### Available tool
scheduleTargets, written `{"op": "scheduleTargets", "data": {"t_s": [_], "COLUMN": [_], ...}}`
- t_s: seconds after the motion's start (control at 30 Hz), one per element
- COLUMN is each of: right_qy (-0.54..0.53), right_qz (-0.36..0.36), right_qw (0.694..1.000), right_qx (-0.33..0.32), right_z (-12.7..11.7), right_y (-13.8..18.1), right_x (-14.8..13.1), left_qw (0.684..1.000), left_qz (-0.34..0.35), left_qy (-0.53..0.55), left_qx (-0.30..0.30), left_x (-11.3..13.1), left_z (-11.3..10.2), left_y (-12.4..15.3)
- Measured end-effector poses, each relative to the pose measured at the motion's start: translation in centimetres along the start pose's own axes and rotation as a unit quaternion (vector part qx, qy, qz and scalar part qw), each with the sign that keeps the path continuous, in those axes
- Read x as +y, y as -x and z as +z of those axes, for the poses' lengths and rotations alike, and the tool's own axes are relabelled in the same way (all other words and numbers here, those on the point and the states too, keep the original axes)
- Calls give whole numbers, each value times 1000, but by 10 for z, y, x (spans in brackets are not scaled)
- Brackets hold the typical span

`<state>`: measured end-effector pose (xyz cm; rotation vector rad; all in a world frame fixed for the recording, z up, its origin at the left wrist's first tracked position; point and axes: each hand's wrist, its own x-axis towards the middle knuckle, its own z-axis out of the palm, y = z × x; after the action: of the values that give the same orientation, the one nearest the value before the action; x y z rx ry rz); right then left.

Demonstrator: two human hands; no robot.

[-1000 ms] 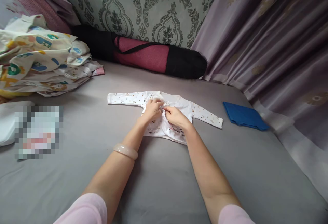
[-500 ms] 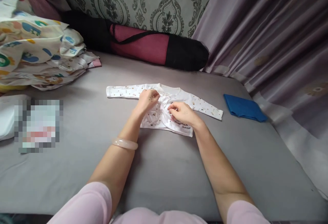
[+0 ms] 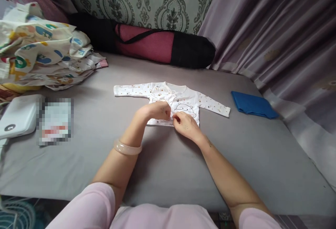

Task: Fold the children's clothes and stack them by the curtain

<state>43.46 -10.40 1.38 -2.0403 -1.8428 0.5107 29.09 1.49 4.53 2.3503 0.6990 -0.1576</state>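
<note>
A small white baby shirt (image 3: 187,98) lies flat with both sleeves spread. It has a small scattered print and an animal outline on the front, and a tied string (image 3: 172,97) shows near the neckline. My left hand (image 3: 159,111) bends over the lower middle of the shirt, fingers closed and turned downward. Close beside it, my right hand (image 3: 185,124) pinches thumb and forefinger together over the front opening near the hem. Whatever sits between the fingers of either hand is hidden or too small to name.
The shirt lies on a grey-covered bed (image 3: 162,173). Clothes (image 3: 49,50) are heaped at the left, near a white device (image 3: 22,115) and a blurred packet (image 3: 55,120). A folded blue cloth (image 3: 253,105) lies right. Behind stands a long black and maroon bag (image 3: 147,43).
Both hands have moved down the shirt toward its hem and closer together. The neckline string and animal outline are now uncovered. My view has shifted slightly, showing more of the white device.
</note>
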Motion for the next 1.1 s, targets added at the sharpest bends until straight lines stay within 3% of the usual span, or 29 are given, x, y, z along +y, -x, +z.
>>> {"op": "scheduleTargets", "data": {"t_s": [0.1, 0.2, 0.3, 0.43, 0.7, 0.9, 1.03, 1.1], "right_qy": [-95, -155, -167, -142, -86, -32, -22, -21], "right_qz": [23, 31, 13, -10, -64, -89, -112, -96], "right_qw": [995, 987, 985, 988, 991, 991, 987, 992], "right_qx": [-23, -38, -51, -62, -80, -97, -111, -75], "right_z": [-3, -5, -8, -10, -10, -17, -26, -28], "right_y": [-2, -1, 0, 2, 8, 19, 24, 21], "right_x": [8, 11, 9, 4, -2, -10, -14, -11], "left_qw": [999, 993, 984, 977, 966, 963, 951, 941], "left_qz": [22, 65, 99, 82, 98, 159, 133, 121], "left_qy": [-25, -53, -64, -82, -157, -104, -34, -43], "left_qx": [18, 77, 137, 179, 179, 193, 278, 315], "left_x": [6, 1, -7, -9, -6, -5, -6, -10], "left_z": [12, 29, 46, 61, 59, 61, 61, 63], "left_y": [6, 20, 34, 40, 46, 53, 50, 45]}}
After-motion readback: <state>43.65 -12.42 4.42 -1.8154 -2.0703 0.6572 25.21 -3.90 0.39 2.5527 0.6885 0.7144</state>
